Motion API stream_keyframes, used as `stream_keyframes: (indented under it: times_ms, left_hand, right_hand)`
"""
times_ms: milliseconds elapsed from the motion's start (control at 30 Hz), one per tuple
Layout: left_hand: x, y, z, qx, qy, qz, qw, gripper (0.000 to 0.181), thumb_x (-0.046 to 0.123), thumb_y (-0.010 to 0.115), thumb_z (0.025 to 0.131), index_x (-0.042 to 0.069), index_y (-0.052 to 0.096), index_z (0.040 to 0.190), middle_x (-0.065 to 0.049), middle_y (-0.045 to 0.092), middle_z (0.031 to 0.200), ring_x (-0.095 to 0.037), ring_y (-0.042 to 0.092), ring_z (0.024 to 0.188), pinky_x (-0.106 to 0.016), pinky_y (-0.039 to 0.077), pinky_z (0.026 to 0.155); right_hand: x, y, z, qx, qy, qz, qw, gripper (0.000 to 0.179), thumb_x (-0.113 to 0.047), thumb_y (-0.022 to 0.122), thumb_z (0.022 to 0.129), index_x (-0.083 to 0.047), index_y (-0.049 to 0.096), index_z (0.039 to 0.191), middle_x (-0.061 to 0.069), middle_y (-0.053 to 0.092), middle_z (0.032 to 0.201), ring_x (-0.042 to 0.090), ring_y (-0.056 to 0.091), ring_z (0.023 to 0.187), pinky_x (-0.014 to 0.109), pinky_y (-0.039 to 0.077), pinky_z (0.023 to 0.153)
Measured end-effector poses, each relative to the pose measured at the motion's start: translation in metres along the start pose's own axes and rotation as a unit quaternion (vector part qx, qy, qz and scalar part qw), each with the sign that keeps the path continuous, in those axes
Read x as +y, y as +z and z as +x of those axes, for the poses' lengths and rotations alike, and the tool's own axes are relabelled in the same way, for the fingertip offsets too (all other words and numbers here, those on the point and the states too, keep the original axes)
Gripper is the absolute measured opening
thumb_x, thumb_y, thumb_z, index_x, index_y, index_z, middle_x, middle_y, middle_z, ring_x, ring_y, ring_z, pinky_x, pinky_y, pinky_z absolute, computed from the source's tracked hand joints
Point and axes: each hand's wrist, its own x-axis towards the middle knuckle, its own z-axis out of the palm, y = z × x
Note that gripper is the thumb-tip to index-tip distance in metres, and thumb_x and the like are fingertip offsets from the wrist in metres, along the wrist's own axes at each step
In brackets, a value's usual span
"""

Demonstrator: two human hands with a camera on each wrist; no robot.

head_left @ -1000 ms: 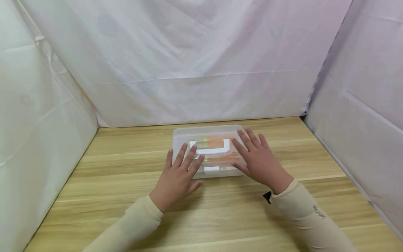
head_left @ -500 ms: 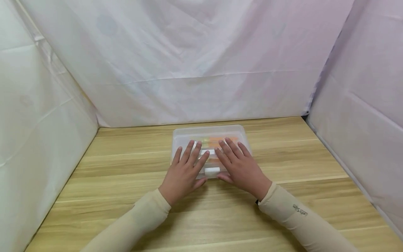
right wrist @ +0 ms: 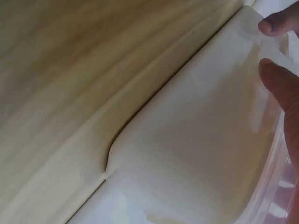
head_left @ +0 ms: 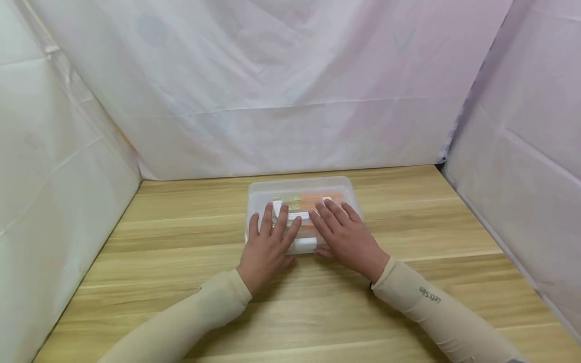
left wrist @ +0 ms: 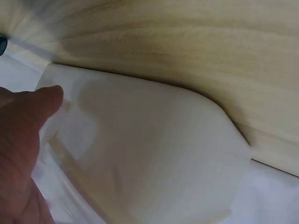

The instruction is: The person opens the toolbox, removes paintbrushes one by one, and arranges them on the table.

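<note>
A clear plastic storage box (head_left: 268, 187) with a white carry handle (head_left: 298, 216) on its lid lies flat near the back of the table. Orange and yellow items (head_left: 313, 197) show through the lid; their kind is unclear. My left hand (head_left: 268, 247) rests on the lid's left front part, fingers straight and spread. Opposite it, my right hand (head_left: 347, 239) lies on the right front part, fingers extended. Between them is the white front latch (head_left: 305, 245). In the left wrist view the left thumb (left wrist: 46, 105) is at the front wall; the right wrist view shows the right thumb (right wrist: 278, 84) by the latch.
The box stands on a wood-grain table (head_left: 181, 227). White cloth hangs behind it (head_left: 272, 136), with more cloth walls at the left (head_left: 68, 166) and right (head_left: 522, 141).
My right hand has moved left from the box's right side to the front of the lid, near the latch. My left hand has shifted slightly right. The box stays in place.
</note>
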Motion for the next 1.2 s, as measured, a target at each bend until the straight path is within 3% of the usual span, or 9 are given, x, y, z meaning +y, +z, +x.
stream_keyframes:
  times_ms: [267,600,867,1200]
  left_hand:
    - [0.008,0.008,0.004,0.046,-0.03,0.039,0.9977,0.092,0.066,0.073,0.074,0.018,0.039,0.144,-0.025,0.038,0.145,-0.05,0.04,0.129,-0.06,0.038,0.098]
    - [0.013,0.015,0.006,0.09,-0.042,0.059,0.9933,0.096,0.066,0.075,0.07,0.021,0.035,0.145,-0.025,0.044,0.14,-0.049,0.046,0.124,-0.061,0.041,0.094]
    - [0.018,0.012,0.006,0.069,-0.051,0.059,0.9945,0.085,0.061,0.072,0.076,0.018,0.041,0.142,-0.025,0.046,0.136,-0.051,0.045,0.124,-0.062,0.04,0.094]
    - [0.021,0.004,0.009,0.061,-0.061,0.051,0.995,0.089,0.06,0.077,0.07,0.013,0.044,0.137,-0.025,0.05,0.133,-0.053,0.047,0.122,-0.063,0.042,0.091]
  right_hand:
    - [-0.005,0.004,0.0,-0.021,0.008,-0.033,0.9992,0.099,-0.055,0.08,0.076,-0.003,0.036,0.148,0.022,0.044,0.143,0.042,0.038,0.135,0.058,0.032,0.107]
    - [-0.012,0.01,0.001,-0.014,0.01,-0.081,0.9966,0.101,-0.06,0.079,0.073,-0.005,0.037,0.147,0.026,0.045,0.138,0.046,0.04,0.13,0.061,0.035,0.102]
    - [-0.016,0.011,0.003,0.007,0.01,-0.098,0.9951,0.097,-0.059,0.079,0.072,-0.003,0.04,0.141,0.026,0.047,0.133,0.047,0.045,0.123,0.061,0.038,0.098]
    - [-0.016,0.01,0.005,0.024,0.003,-0.106,0.994,0.087,-0.058,0.074,0.075,-0.002,0.046,0.136,0.025,0.053,0.128,0.047,0.048,0.122,0.059,0.039,0.097]
